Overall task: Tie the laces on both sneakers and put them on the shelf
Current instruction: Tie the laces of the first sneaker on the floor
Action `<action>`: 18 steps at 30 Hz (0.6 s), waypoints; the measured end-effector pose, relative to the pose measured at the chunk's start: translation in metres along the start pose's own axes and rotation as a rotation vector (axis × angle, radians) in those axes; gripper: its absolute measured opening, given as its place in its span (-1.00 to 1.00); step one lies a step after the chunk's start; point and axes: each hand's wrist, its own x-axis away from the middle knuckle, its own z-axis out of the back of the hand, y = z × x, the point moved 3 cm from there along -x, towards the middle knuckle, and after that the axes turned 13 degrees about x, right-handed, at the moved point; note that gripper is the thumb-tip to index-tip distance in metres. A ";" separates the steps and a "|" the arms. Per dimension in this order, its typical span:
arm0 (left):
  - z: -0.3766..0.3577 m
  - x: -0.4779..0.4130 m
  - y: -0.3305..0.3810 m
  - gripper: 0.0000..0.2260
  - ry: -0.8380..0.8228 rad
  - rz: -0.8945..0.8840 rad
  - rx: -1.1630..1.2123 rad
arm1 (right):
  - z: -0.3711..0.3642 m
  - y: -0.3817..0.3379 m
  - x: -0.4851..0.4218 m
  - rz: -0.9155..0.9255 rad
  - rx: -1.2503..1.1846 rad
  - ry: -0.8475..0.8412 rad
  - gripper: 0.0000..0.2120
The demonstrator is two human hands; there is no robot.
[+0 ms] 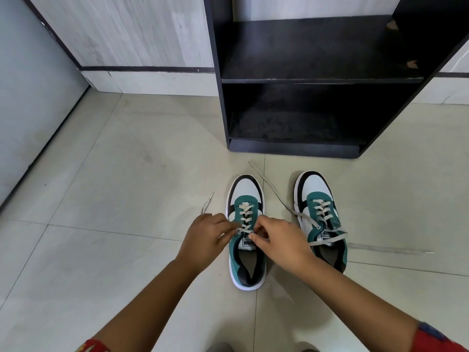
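Observation:
Two green, white and black sneakers stand side by side on the tiled floor, toes pointing at the black shelf [322, 78]. My left hand [206, 237] and my right hand [278, 241] meet over the tongue of the left sneaker [245, 196], each pinching a grey lace at the top eyelets. One loose lace end [206, 203] trails out to the left of my left hand. The right sneaker [316, 189] is untouched; its laces [330, 238] lie loose, one strand running far up-left across the floor and another off to the right.
The shelf unit has two dark open compartments, the lower one [291, 123] near floor level, directly beyond the shoes. A pale wood-look wall panel [121, 34] and a grey door [28, 97] stand at the left. Tiled floor spreads all around.

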 end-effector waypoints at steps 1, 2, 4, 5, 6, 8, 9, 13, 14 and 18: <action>0.000 0.000 0.001 -0.78 0.028 -0.010 -0.026 | -0.002 0.000 -0.001 0.002 -0.004 0.014 -0.80; 0.000 0.001 0.001 -0.78 0.052 -0.012 -0.043 | -0.003 0.001 -0.002 0.002 -0.017 0.017 -0.82; 0.001 0.003 0.001 -0.77 0.079 0.027 -0.041 | -0.006 0.006 -0.003 -0.018 -0.104 0.007 -0.84; 0.002 0.005 0.001 -0.76 0.085 0.068 -0.021 | -0.008 0.009 -0.003 -0.044 -0.177 0.003 -0.85; 0.001 0.007 0.000 -0.77 0.088 0.115 0.005 | -0.011 0.012 -0.001 -0.083 -0.250 -0.001 -0.86; -0.003 0.013 -0.003 -0.80 0.099 0.207 0.062 | -0.016 0.015 0.004 -0.153 -0.334 -0.003 -0.87; -0.004 0.015 -0.003 -0.81 0.108 0.239 0.086 | -0.019 0.014 0.007 -0.165 -0.342 0.006 -0.87; -0.006 0.018 -0.007 -0.81 0.112 0.255 0.096 | -0.021 0.014 0.007 -0.158 -0.355 0.016 -0.88; -0.006 0.018 -0.008 -0.81 0.109 0.246 0.090 | -0.021 0.015 0.006 -0.157 -0.359 0.009 -0.87; -0.006 0.017 -0.010 -0.79 0.100 0.240 0.107 | -0.025 0.016 0.008 -0.172 -0.379 0.003 -0.86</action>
